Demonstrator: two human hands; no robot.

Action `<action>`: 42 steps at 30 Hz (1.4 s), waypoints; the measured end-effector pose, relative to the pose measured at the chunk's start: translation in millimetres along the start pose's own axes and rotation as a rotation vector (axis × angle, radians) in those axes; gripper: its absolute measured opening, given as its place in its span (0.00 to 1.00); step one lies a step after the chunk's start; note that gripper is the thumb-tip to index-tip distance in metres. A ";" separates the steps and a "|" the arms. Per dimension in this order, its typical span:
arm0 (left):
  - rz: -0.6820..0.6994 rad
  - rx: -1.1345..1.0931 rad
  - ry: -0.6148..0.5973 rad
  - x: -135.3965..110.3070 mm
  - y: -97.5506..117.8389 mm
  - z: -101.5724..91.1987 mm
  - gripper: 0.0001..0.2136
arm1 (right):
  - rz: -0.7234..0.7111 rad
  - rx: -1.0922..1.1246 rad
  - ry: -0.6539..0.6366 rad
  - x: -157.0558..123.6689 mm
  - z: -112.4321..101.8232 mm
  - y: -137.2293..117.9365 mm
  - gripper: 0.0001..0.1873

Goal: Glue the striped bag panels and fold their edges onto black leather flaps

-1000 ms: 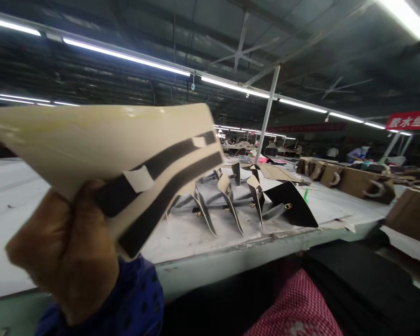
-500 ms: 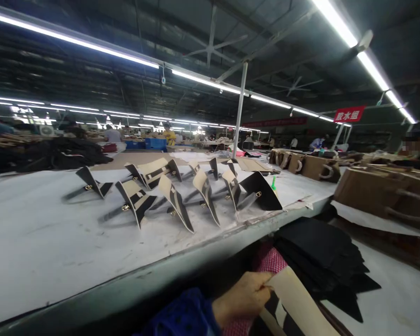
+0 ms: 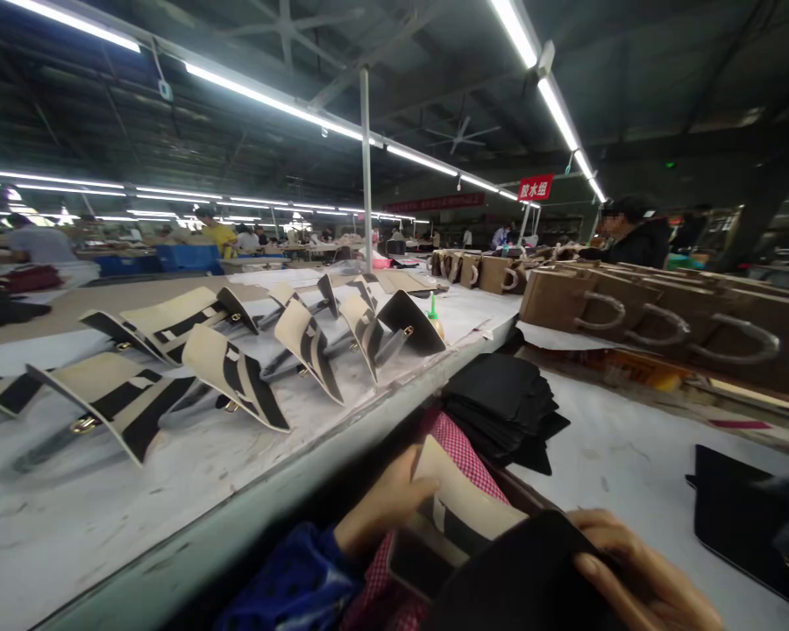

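Low in the view, my left hand (image 3: 391, 492) pinches the upper left corner of a cream-and-black flap panel (image 3: 477, 501). My right hand (image 3: 641, 565) grips the edge of a smooth black panel (image 3: 529, 574), thumb on its near face. The black panel overlaps the lower right of the cream one; I cannot tell whether they are joined. Both are over my lap, against a pink checked cloth (image 3: 464, 447). Just beyond lies a stack of black panels (image 3: 500, 407). Several curved cream-and-black flaps with metal clasps, such as one flap (image 3: 233, 377), stand on the white-covered table (image 3: 223, 473).
A green-tipped bottle (image 3: 434, 320) stands by the table edge. To the right are brown bags with wrapped handles (image 3: 671, 307) and a black piece with a clasp (image 3: 749, 526). A metal post (image 3: 366, 166) rises behind the flaps. A person (image 3: 635, 237) is beyond the bags.
My view has swung right. My right hand has come into view with the black panel, which now overlaps the cream-and-black flap panel still held by my left hand.
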State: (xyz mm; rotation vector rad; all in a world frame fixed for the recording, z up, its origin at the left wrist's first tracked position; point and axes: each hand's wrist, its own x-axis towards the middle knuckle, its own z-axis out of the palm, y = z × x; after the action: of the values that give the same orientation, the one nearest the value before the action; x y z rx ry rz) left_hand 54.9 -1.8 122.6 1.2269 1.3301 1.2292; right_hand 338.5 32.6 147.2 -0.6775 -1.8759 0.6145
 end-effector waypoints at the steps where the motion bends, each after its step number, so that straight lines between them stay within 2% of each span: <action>1: -0.012 -0.026 -0.029 1.7 -0.6 -2.0 0.20 | -0.021 -0.002 -0.009 3.5 3.1 -2.9 0.12; 3: -0.031 -0.082 -0.084 3.9 -1.4 -4.2 0.18 | -0.064 -0.051 -0.011 7.4 9.0 -5.5 0.09; 6: -0.030 -0.121 -0.110 -0.7 5.0 -1.1 0.14 | -0.174 -0.182 -0.033 10.2 21.2 -10.6 0.14; 10: 0.024 -0.100 -0.096 -23.3 33.0 7.9 0.10 | -0.357 -0.228 -0.228 17.0 39.3 -29.6 0.12; 12: 0.058 -0.093 -0.084 -38.0 50.0 10.9 0.08 | -0.413 -0.168 -0.264 21.8 40.9 -40.0 0.14; 15: 0.110 -0.104 -0.068 -57.5 70.6 13.9 0.08 | -0.454 -0.190 -0.163 28.1 32.5 -50.9 0.14; 18: 0.114 -0.140 -0.065 -69.9 81.9 18.4 0.09 | -0.475 -0.280 -0.099 31.4 25.9 -57.4 0.08; 22: 0.105 -0.147 -0.103 -77.6 86.6 24.4 0.12 | -0.517 -0.271 -0.125 29.6 32.8 -64.4 0.06; 25: 0.136 -0.093 -0.110 -80.6 87.7 24.9 0.12 | -0.537 -0.293 -0.161 26.3 36.3 -69.3 0.11; 30: 0.206 -0.042 -0.143 -85.0 94.7 24.6 0.14 | -0.571 -0.419 -0.056 28.5 26.1 -77.8 0.12; 33: 0.244 0.017 -0.174 -88.3 97.1 24.9 0.16 | -0.617 -0.434 -0.058 32.5 23.9 -81.1 0.11; 37: 0.247 0.196 -0.132 -91.5 91.5 22.2 0.17 | -0.640 -0.444 -0.045 32.5 28.5 -80.2 0.13; 42: 0.240 0.206 -0.135 -92.9 86.0 20.7 0.19 | -0.627 -0.435 -0.034 27.8 29.9 -74.6 0.18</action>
State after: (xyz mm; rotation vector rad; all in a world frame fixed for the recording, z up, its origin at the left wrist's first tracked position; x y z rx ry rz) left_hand 89.9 -92.2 206.6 1.6257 1.2598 1.1703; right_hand 288.2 -4.7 204.6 -0.3065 -2.1274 -0.1912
